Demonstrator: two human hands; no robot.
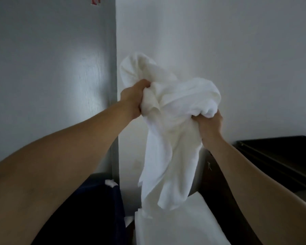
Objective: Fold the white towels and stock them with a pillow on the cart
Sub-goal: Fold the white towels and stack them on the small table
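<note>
We hold a crumpled white towel (168, 124) up before the wall, left hand (133, 98) and right hand (209, 124) apart, each gripping a bunched fistful. Its tail hangs over white linen (177, 221) below. Gripping bunches rather than corners, we risk a lopsided fold.

Indoor rm, prob. hotel-type: plain white wall (219, 41), grey door (51, 68), dark wood furniture (281, 156), stacked white linen (175, 225)

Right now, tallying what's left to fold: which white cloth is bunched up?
The white towel held up by the left hand and right hand; the white linen below lies flat.
</note>
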